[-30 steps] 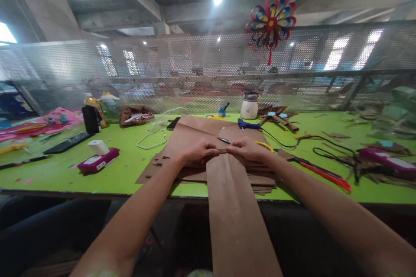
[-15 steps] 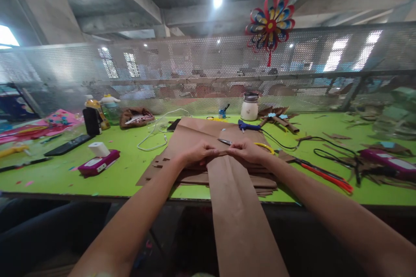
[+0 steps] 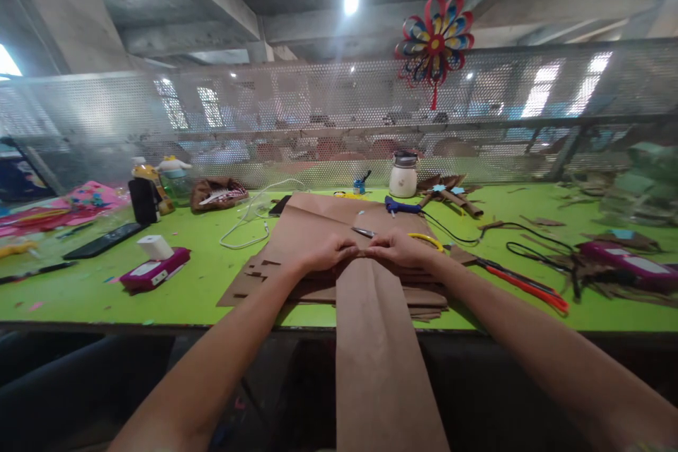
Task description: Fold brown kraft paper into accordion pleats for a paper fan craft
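A long strip of brown kraft paper [image 3: 378, 353] hangs over the table's front edge toward me. Its far end is pinched between the fingertips of my left hand [image 3: 339, 252] and my right hand [image 3: 395, 248], which sit close together with a small gap. That end looks folded or rolled over under the fingers. Beneath both hands lies a stack of brown paper sheets [image 3: 312, 215], some with notched edges. Just beyond my fingers, scissors with yellow handles [image 3: 428, 240] rest on the stack, partly hidden by my right hand.
A blue glue gun [image 3: 403, 206] with a black cord lies behind the stack. Right of it are a red cutter [image 3: 524, 284] and a purple power strip [image 3: 625, 261]. Another purple power strip [image 3: 153, 270] with a white plug is left. A white jar [image 3: 403, 175] stands behind.
Both hands still pinch the paper's far end, and the fingertips have shifted slightly along the fold. The hanging strip has swung a little left. The whole view has drifted slightly.
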`<state>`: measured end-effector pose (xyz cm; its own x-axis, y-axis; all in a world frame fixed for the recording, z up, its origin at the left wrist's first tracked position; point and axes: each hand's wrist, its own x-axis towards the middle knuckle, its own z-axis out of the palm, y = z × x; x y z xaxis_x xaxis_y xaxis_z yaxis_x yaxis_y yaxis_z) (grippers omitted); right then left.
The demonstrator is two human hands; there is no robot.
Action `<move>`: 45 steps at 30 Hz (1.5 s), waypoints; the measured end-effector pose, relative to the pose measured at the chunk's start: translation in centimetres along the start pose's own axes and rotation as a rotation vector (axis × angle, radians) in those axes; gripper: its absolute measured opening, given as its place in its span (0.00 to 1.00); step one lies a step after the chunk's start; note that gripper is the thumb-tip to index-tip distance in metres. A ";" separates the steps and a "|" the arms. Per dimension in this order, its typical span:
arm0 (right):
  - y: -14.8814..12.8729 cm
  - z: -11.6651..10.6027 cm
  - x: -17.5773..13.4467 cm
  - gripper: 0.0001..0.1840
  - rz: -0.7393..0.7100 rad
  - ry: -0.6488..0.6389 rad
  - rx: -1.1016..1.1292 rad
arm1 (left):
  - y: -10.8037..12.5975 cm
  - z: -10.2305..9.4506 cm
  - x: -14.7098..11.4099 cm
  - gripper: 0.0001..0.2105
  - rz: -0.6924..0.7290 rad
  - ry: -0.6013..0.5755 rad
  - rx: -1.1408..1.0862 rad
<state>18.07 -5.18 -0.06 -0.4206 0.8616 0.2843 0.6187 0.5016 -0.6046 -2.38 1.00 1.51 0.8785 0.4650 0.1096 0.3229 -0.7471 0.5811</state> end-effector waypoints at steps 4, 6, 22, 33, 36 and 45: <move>-0.7 0.1 -0.1 0.20 -0.017 0.034 -0.033 | 0.1 0.4 0.3 0.18 0.075 0.051 0.040; -0.9 0.1 -0.1 0.20 -0.020 0.043 -0.045 | 0.0 0.5 0.4 0.19 0.075 0.055 0.047; -0.8 0.0 0.1 0.18 -0.026 0.023 0.045 | 0.7 -0.1 0.1 0.17 0.072 0.018 -0.069; -0.4 -1.2 -0.3 0.21 0.109 0.012 0.096 | 0.4 -0.9 -0.4 0.17 0.020 0.023 0.057; -0.5 -1.7 -0.5 0.20 0.145 -0.025 0.180 | 0.8 -1.3 -0.6 0.15 0.020 0.036 0.038; -0.1 -2.9 -1.2 0.24 0.270 -0.228 0.448 | -0.1 -1.5 -0.7 0.13 -0.079 -0.065 -0.143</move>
<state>20.43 -6.01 1.77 -0.4497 0.8910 -0.0622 0.4033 0.1404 -0.9042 -3.51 1.46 2.59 0.8747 0.4845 0.0087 0.3430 -0.6319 0.6950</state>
